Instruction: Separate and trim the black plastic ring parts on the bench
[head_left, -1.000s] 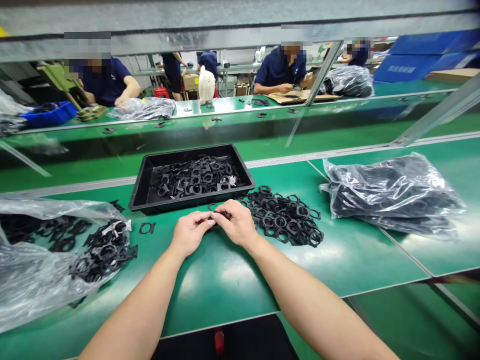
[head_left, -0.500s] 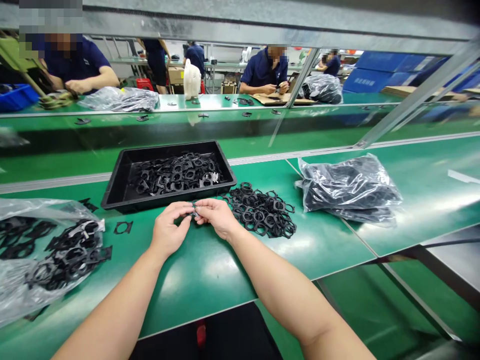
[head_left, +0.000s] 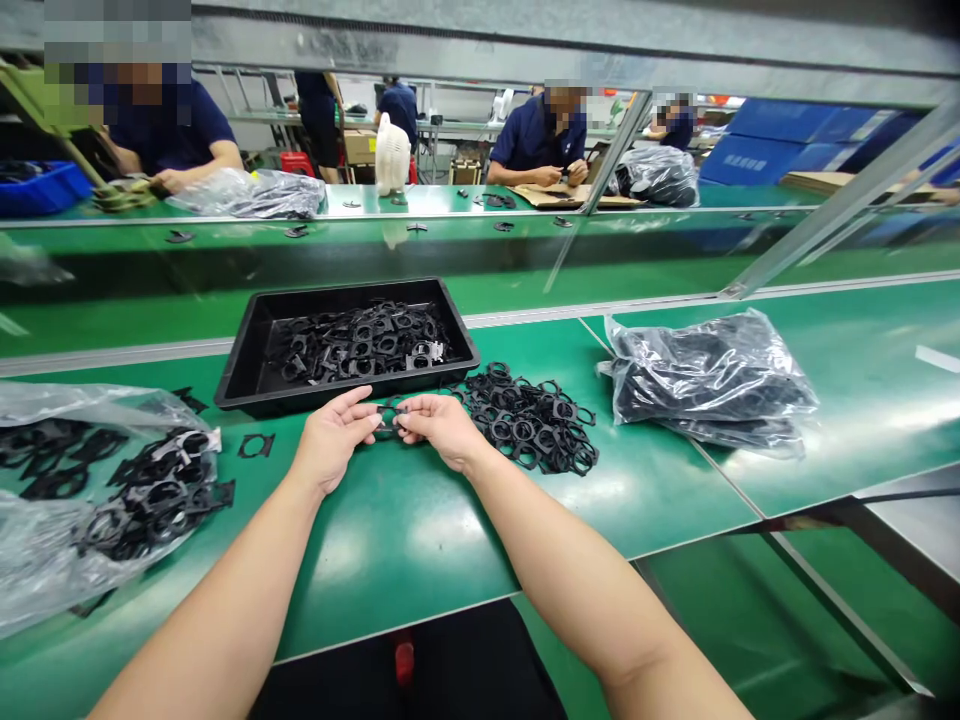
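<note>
Between my two hands is a small black ring-shaped plastic part (head_left: 388,420), held in front of the black tray. My left hand (head_left: 335,437) pinches its left side with thumb and fingers. On the other side, my right hand (head_left: 437,428) grips the part's right edge, its fingers curled. Many similar black parts (head_left: 367,340) fill the black tray (head_left: 259,402) just beyond my hands. A loose heap of black rings (head_left: 536,420) lies on the green table right of my right hand. One single flat black part (head_left: 256,445) rests left of my left hand.
An open clear plastic bag (head_left: 45,560) with black parts spills at the left. A closed bag of black parts (head_left: 709,370) lies at the right. Metal posts (head_left: 825,210) and a beam frame the bench. Co-workers (head_left: 540,140) sit across the line, near a white fan (head_left: 393,155).
My hands have drawn slightly apart, and the black ring part shows more between them. My left thumb has moved up onto it. The whole view has shifted a little.
</note>
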